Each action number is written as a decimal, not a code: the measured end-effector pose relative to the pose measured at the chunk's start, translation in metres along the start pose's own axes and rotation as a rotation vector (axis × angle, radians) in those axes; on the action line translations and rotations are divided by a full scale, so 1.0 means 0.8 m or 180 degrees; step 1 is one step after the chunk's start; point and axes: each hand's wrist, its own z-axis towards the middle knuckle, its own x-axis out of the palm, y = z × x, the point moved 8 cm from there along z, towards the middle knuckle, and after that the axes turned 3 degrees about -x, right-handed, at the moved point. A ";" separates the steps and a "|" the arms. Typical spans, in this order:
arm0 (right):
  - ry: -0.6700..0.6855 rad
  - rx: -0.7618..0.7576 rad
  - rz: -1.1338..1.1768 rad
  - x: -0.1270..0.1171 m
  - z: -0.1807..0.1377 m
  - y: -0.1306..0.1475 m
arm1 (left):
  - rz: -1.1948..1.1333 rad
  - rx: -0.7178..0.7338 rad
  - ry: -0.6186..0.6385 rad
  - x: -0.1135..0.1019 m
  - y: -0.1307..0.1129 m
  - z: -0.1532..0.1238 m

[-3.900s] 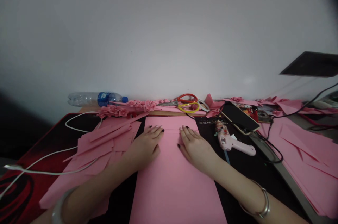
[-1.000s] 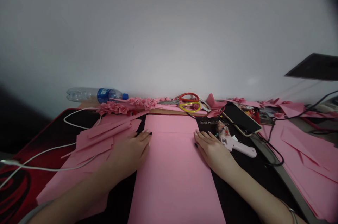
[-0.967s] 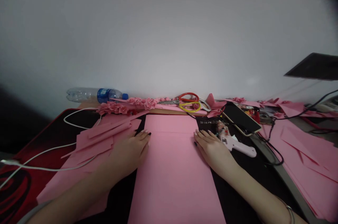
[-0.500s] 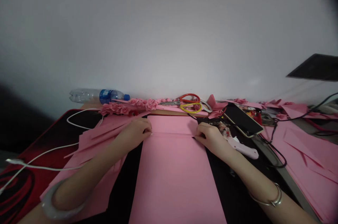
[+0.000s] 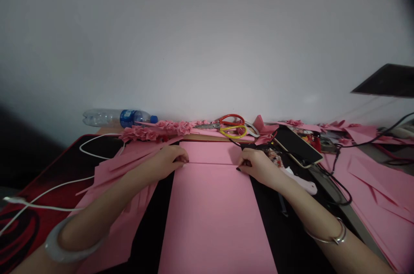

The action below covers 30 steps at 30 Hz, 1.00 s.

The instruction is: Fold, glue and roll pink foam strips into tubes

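A long pink paper sheet [image 5: 215, 213] lies in front of me, with a straight fold line crossing it near its far end. At the left end of that line, my left hand [image 5: 173, 160] pinches the paper's edge between curled fingers and thumb. My right hand [image 5: 257, 165] pinches the opposite edge at about the same height, its thumb on the sheet. Beyond the fold, a short pink strip lies between both hands. The paper between my fingertips is partly hidden.
Scissors [image 5: 226, 126] lie by the wall beside pink paper roses [image 5: 174, 127] and a plastic bottle [image 5: 106, 117]. Cut pink papers [image 5: 113, 205] and a white cable [image 5: 51, 187] are left. A phone [image 5: 297, 147], a white-handled tool [image 5: 305, 184] and more pink sheets [image 5: 365, 196] are right.
Both hands have shifted slightly inward along the fold. The fold now shows as a thinner, sharper line across the sheet. The view has moved a little.
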 end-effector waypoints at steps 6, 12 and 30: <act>-0.0104 -0.0130 -0.0179 -0.004 -0.005 0.012 | 0.0121 0.0261 -0.0044 0.000 -0.010 -0.004; -0.0077 -0.0121 -0.0926 -0.001 -0.004 0.024 | 0.0251 0.0701 -0.0536 -0.009 -0.013 -0.003; -0.0457 -0.0871 -0.1883 0.030 -0.056 0.043 | 0.0910 0.1223 -0.0981 0.017 -0.002 -0.040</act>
